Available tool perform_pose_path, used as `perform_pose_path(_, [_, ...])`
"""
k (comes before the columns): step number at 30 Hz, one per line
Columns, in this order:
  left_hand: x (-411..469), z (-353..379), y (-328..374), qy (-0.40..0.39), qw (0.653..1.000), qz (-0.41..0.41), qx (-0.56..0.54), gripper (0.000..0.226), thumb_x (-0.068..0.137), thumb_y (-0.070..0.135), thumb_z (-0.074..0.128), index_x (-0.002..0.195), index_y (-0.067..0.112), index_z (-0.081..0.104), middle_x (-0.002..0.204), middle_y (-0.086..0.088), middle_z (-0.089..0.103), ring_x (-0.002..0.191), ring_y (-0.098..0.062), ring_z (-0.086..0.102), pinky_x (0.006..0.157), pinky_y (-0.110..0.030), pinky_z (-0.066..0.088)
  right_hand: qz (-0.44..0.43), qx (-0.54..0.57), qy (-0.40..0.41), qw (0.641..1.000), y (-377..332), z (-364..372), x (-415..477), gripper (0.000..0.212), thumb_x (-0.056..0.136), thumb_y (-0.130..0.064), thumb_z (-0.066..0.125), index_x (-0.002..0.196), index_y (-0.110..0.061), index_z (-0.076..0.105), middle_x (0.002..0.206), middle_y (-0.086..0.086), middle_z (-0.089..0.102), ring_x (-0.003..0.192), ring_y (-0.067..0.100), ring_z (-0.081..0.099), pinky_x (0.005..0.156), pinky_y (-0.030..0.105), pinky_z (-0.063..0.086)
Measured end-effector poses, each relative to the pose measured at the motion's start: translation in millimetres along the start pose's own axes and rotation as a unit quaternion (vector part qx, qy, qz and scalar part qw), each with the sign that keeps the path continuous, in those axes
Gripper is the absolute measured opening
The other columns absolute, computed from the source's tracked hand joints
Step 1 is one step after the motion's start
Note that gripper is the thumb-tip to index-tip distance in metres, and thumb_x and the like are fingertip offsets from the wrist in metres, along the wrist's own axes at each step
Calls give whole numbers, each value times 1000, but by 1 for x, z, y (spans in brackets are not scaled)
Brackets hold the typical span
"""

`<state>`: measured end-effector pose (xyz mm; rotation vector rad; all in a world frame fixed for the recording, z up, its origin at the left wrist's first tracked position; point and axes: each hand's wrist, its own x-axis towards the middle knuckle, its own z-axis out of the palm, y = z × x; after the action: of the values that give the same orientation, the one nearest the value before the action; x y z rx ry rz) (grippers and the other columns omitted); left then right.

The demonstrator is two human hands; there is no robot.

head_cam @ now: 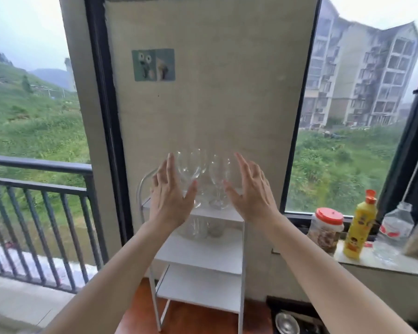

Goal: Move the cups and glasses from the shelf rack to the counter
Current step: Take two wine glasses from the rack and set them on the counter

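Observation:
A white shelf rack (243, 239) stands against the wall between two windows. Clear wine glasses stand on its top shelf: one on the left (190, 165) and one on the right (219, 174). Lower clear glasses (198, 229) sit on the second shelf. My left hand (169, 191) is raised in front of the left glass with straight fingers, holding nothing. My right hand (251, 189) is raised just right of the right glass, fingers also straight and apart from it.
A stone counter ledge (381, 263) runs at the right under the window, carrying a red-lidded jar (326, 227), a yellow bottle (358, 227) and a clear plastic bottle (393, 230). A dark balcony railing (39, 186) is at the left. A metal bowl (286, 323) lies low on the floor.

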<state>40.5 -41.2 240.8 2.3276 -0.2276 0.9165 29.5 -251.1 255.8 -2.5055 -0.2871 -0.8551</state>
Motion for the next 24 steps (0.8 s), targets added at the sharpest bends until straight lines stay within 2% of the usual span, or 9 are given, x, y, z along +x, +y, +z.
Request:
perform_pose_path(4, [29, 15, -1, 12, 1000, 3, -15, 80, 93, 59, 49, 154, 40, 0, 156, -15, 22, 134, -34, 27, 111, -51, 25, 0, -3, 0, 1000, -3, 15, 21, 73, 98, -61, 45, 158, -38, 12, 151, 11, 40, 137, 32, 40, 110, 45, 33])
perform_pose_path(8, [33, 27, -4, 31, 999, 6, -33, 72, 93, 56, 53, 151, 39, 13, 149, -12, 31, 126, -33, 33, 106, -48, 29, -11, 15, 5, 1000, 1, 25, 22, 60, 97, -62, 47, 150, -42, 29, 141, 2, 49, 128, 26, 48, 105, 40, 37])
perform_pose_path(11, [34, 30, -5, 55, 997, 10, -60, 67, 93, 56, 52, 148, 34, 19, 140, -13, 41, 122, -31, 37, 103, -48, 33, -13, 49, 32, 998, 3, 28, 19, 50, 95, -57, 55, 135, -29, 43, 129, -1, 59, 114, 26, 59, 98, 39, 40])
perform_pose_path(14, [34, 33, -5, 71, 994, 10, -80, 66, 94, 58, 50, 145, 30, 20, 136, -13, 44, 121, -31, 41, 101, -49, 36, -14, 63, 51, 997, 6, 29, 18, 47, 96, -51, 59, 125, -18, 42, 124, -2, 62, 102, 27, 65, 91, 35, 36])
perform_pose_path(17, [32, 34, 2, 69, 990, 19, -124, 65, 93, 58, 52, 141, 28, 19, 135, -13, 42, 116, -29, 51, 91, -43, 43, -13, 70, 51, 996, 7, 29, 16, 48, 97, -50, 58, 126, -17, 40, 127, 0, 63, 107, 26, 65, 93, 31, 32])
perform_pose_path(19, [31, 33, 6, 64, 985, 27, -155, 62, 93, 56, 52, 138, 31, 19, 131, -12, 41, 105, -25, 58, 83, -34, 45, -16, 80, 47, 996, 7, 27, 14, 48, 97, -51, 57, 128, -20, 39, 129, 1, 63, 109, 24, 65, 94, 29, 30])
perform_pose_path(22, [25, 29, 11, 66, 978, 23, -196, 58, 91, 59, 50, 135, 36, 20, 128, -10, 40, 94, -12, 58, 75, -14, 41, -26, 90, 43, 995, 4, 24, 10, 50, 97, -51, 56, 134, -23, 36, 125, 3, 64, 112, 21, 63, 98, 31, 33])
perform_pose_path(24, [18, 23, 13, 71, 975, 22, -210, 59, 88, 60, 48, 136, 36, 22, 126, -10, 40, 91, -12, 59, 74, -19, 48, -38, 97, 48, 993, 1, 21, 7, 52, 97, -50, 56, 137, -24, 35, 123, 2, 64, 104, 20, 63, 96, 33, 35])
